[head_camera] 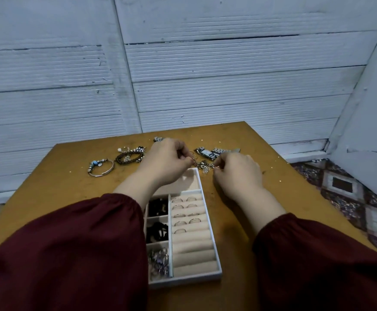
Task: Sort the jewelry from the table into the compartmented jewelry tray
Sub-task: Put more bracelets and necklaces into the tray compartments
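I have a tangled charm chain (202, 165) strung between both hands, just over the far right corner of the tray (215, 243). My left hand (167, 161) pinches one end between curled fingertips, and my right hand (236, 173) pinches the other. Both grips are narrow and closed on the chain.

The wide far compartment (190, 180) sits partly under my left wrist. What I can see of it holds nothing, so I judge the chain belongs there.

To do this well, I would draw the ends apart gently until the charms hang free. Then I would lower the middle first and let the ends follow, so nothing drapes over the rim or snags the rings (184, 207) in the rolls.

On the table (272, 198) beyond, a watch (207, 152) and bracelets (128, 157) lie unsorted.
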{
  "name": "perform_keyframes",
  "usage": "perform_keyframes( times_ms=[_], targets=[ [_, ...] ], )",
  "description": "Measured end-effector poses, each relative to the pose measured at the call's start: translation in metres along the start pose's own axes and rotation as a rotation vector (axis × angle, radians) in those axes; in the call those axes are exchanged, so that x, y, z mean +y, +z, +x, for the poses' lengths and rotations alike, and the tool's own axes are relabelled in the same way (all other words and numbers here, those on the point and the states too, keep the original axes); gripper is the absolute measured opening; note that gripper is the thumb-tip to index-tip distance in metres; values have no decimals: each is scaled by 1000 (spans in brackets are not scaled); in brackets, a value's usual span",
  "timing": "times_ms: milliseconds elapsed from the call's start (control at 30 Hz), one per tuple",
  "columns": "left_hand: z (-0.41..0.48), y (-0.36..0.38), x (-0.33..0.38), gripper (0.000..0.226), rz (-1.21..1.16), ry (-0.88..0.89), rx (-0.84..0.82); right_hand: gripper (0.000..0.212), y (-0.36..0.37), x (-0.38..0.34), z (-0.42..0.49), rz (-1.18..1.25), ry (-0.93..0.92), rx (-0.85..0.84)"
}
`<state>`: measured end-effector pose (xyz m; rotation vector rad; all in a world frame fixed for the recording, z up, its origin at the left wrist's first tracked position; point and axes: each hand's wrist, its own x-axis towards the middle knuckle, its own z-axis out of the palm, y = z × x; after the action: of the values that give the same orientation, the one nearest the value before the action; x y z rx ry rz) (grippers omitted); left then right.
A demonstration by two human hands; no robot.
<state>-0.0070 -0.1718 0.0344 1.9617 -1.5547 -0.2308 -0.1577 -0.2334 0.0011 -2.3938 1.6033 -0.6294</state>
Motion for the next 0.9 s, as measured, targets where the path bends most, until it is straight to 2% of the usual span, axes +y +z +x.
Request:
perform_keyframes(
  times_ms=[300,500,900],
  targets=[
    [44,4,-21,12,167,4,-83,22,24,6,32,-28,-4,35],
    [61,5,-30,12,322,56,-177,18,25,23,37,34,0,35],
    [81,36,-14,12,285,114,-211,20,25,29,44,-34,109,103]
  ],
)
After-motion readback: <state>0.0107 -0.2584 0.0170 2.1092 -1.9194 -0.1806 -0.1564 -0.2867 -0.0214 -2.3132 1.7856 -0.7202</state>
